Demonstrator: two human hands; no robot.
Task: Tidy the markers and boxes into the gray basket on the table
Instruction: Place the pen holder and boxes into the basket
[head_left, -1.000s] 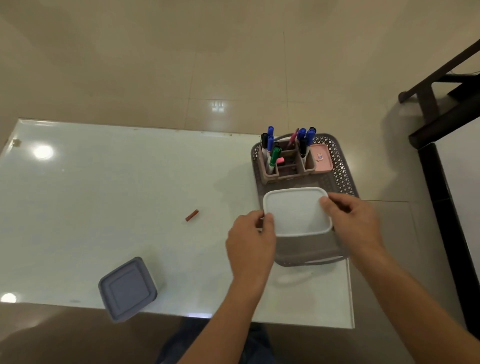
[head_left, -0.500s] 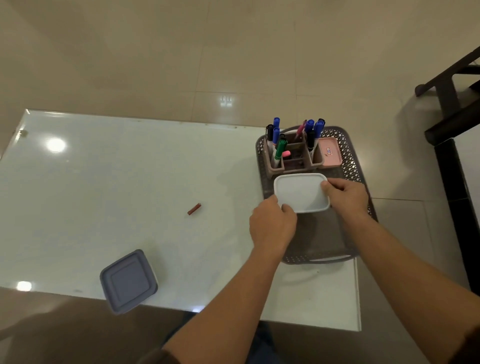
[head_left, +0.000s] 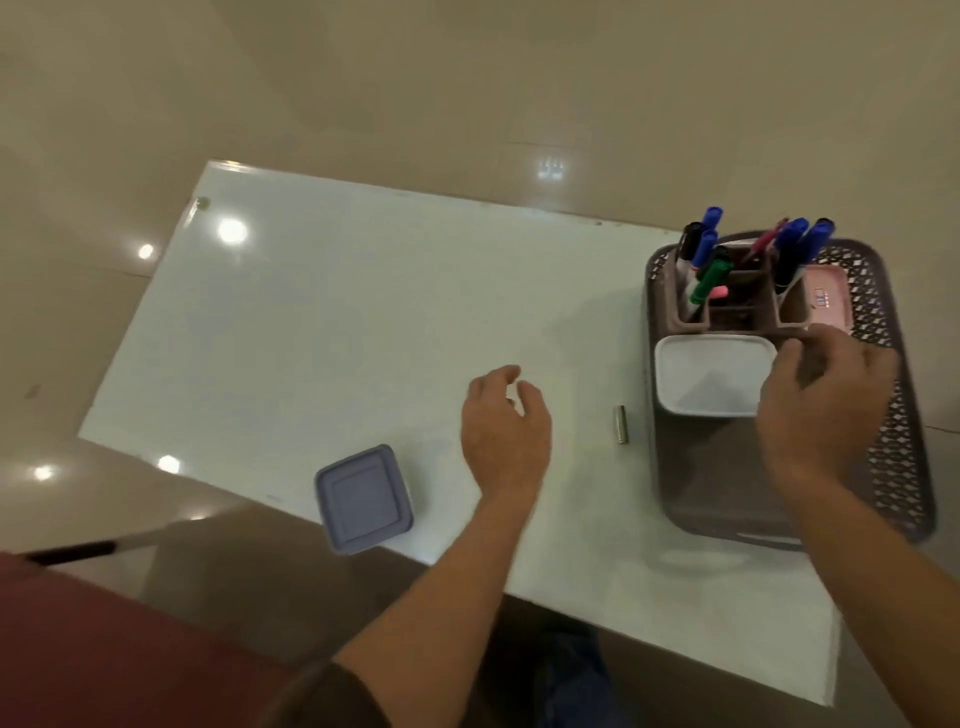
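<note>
The gray basket (head_left: 898, 447) stands at the right end of the white table (head_left: 363, 322). Inside it, at the far end, a brown organizer (head_left: 743, 312) holds several markers (head_left: 706, 249), with a pink box (head_left: 828, 301) to its right. A white box (head_left: 711, 374) lies in the basket's middle. My right hand (head_left: 826, 410) hovers over the basket, fingers apart, just right of the white box and off it. My left hand (head_left: 504, 431) is open above the table. A blue-gray lidded box (head_left: 363, 499) sits at the near table edge, left of my left hand.
A small dull cylinder (head_left: 620, 424) lies on the table just left of the basket. A dark red surface (head_left: 104, 649) and a black-and-white stick (head_left: 88, 551) show at the lower left. Beige floor tiles surround the table.
Both hands have let go of the white box, which now rests in the basket. My left hand has swung left over the table. The view has shifted left.
</note>
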